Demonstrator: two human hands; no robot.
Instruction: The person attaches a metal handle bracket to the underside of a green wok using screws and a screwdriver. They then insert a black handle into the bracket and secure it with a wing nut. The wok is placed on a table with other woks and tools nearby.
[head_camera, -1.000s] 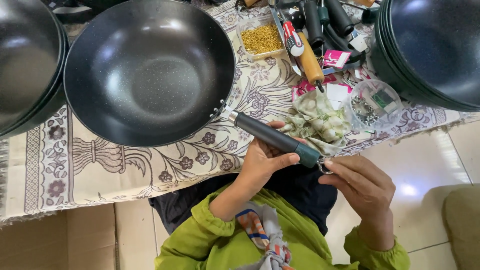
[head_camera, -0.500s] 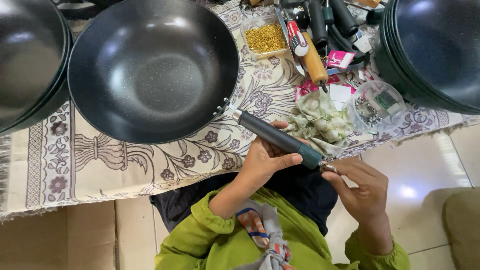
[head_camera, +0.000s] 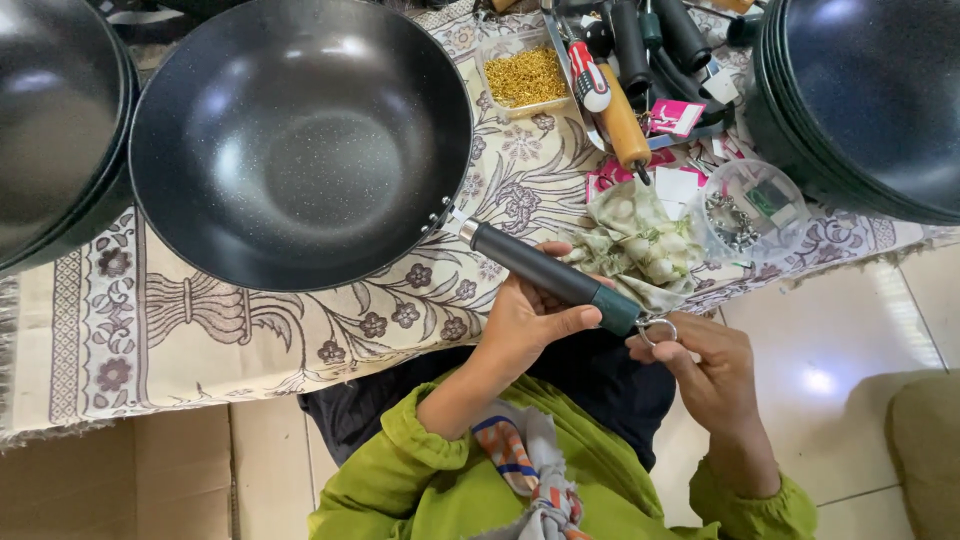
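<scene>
Left hand (head_camera: 530, 315): wrapped under and around the dark handle (head_camera: 548, 276) of a black speckled wok (head_camera: 300, 140), thumb along the grip, steadying it so the handle end juts past the table edge.

Right hand (head_camera: 705, 365): fingers pinched on the small metal hanging ring (head_camera: 655, 328) at the teal end cap (head_camera: 620, 312), just beside the left thumb.

Wok bowl: ahead of the left hand, resting on a floral cloth (head_camera: 200, 340).

Ahead of the right hand: crumpled patterned rag (head_camera: 640, 245), clear tub of metal parts (head_camera: 745, 210), wooden-handled screwdriver (head_camera: 622, 125), tray of gold-coloured fasteners (head_camera: 525, 78).

Stacked black pans: far left (head_camera: 50, 130) and far right (head_camera: 860, 100), kept within reach.
</scene>
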